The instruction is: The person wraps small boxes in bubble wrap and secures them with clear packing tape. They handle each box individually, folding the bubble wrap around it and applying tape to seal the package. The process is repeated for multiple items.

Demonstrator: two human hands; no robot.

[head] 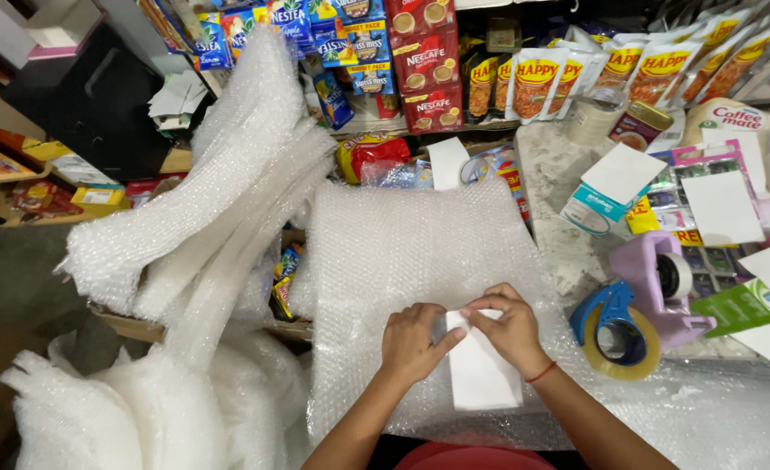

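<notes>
A parcel wrapped in clear bubble wrap [420, 261] lies flat in front of me. A white paper slip [481, 374] rests on its near part. My left hand [413, 341] and my right hand [508, 326] meet at the slip's top edge, fingertips pinching it against the wrap. A red cord circles my right wrist.
A long sheet of bubble wrap [220, 191] trails off to the left and piles up at lower left. To the right stand a blue tape dispenser [616, 326], a lilac tape dispenser [663, 283] and loose paper slips [720, 204]. Shelves of packaged goods [428, 61] fill the back.
</notes>
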